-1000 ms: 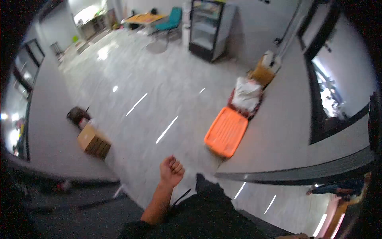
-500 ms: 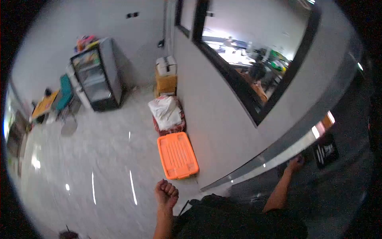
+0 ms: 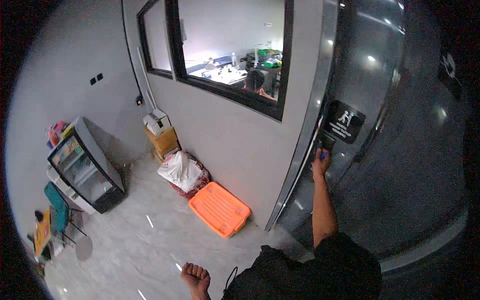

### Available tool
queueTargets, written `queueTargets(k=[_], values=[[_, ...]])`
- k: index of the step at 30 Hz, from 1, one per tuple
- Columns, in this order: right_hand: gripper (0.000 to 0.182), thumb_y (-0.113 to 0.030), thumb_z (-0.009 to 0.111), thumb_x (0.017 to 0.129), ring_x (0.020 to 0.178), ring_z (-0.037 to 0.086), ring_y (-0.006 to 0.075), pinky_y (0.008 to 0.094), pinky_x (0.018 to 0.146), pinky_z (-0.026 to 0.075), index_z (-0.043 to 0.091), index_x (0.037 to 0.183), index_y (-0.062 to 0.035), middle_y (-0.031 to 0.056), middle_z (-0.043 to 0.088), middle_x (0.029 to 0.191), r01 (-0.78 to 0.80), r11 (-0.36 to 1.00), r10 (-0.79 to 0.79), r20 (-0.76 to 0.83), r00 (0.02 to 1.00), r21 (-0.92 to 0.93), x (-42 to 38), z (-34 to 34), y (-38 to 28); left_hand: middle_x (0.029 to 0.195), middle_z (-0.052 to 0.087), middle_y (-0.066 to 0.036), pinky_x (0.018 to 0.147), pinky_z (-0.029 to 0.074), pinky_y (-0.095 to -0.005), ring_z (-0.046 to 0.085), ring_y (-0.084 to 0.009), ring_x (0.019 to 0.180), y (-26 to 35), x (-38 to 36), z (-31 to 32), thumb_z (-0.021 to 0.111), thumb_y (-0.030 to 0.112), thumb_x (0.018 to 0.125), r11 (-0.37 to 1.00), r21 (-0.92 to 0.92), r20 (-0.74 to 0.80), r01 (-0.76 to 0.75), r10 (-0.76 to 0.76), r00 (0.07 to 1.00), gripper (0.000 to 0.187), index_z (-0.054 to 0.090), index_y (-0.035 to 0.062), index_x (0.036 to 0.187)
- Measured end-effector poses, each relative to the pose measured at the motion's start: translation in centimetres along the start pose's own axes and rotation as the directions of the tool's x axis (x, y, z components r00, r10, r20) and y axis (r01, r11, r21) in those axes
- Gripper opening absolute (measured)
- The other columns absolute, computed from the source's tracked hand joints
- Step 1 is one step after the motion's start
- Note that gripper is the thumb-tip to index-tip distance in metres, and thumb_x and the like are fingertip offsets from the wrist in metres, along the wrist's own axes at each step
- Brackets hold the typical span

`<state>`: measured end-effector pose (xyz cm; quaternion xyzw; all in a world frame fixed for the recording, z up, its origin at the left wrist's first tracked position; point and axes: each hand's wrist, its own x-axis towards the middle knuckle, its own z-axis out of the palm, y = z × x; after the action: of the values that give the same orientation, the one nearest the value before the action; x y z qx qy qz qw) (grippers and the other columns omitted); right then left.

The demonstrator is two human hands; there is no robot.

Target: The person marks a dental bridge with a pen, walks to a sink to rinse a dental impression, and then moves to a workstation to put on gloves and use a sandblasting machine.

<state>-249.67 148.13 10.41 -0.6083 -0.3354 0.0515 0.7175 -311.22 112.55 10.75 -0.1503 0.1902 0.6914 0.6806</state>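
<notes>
Since the dark door (image 3: 365,70) likely gives purchase at its edge, the right hand (image 3: 321,164) reaches there, below the sign (image 3: 345,121), its grip unclear; the left hand (image 3: 196,278) is balled, apparently unneeded.

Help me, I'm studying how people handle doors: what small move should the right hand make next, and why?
Probably settle the right hand on the dark fitting before putting force on the dark door. The hand is at the fitting, below the black sign, but its grip is unclear, and a small blue thing shows at its fingers.
</notes>
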Motion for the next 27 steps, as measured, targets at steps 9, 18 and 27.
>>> queueTargets(k=[9,18,27], values=[[0.042,-0.047,0.066,0.095,0.085,0.064,0.0227,0.0375,0.061,0.054,0.062,0.117,-0.012,0.0074,0.068,0.108,0.054,0.966,-0.052,-0.016,0.999,0.252,-5.1,0.9,-0.8,0.05,0.02,0.006,0.04,0.018,-0.0283,0.018,-0.0103,0.042,9.5,-8.1,-7.3,0.046,0.029,0.098,0.977,-0.125,0.038,-0.175,0.181,0.983,0.044,0.032,0.02,0.057],[0.053,-0.043,0.067,0.091,0.11,0.064,0.0295,0.0427,0.083,0.055,0.061,0.129,-0.0067,0.0141,0.065,0.125,0.176,0.925,-0.23,-0.128,0.965,-0.337,-12.0,4.3,-9.3,0.051,0.021,0.004,0.041,0.016,-0.0303,0.019,-0.0117,0.042,19.7,-16.3,-15.7,0.049,0.028,0.097,0.815,-0.279,-0.214,-0.508,0.463,0.86,0.044,0.031,0.0188,0.057],[0.045,-0.033,0.061,0.092,0.113,0.064,0.032,0.0436,0.094,0.05,0.064,0.125,-0.003,0.0146,0.066,0.125,0.747,0.491,0.298,0.892,0.339,-0.448,-70.5,28.8,-3.0,0.054,0.022,0.003,0.046,0.02,-0.0311,0.021,-0.013,0.045,39.4,-28.2,-17.0,0.043,0.033,0.102,0.65,-0.346,-0.138,-0.677,0.678,0.722,0.047,0.032,0.0167,0.059]])
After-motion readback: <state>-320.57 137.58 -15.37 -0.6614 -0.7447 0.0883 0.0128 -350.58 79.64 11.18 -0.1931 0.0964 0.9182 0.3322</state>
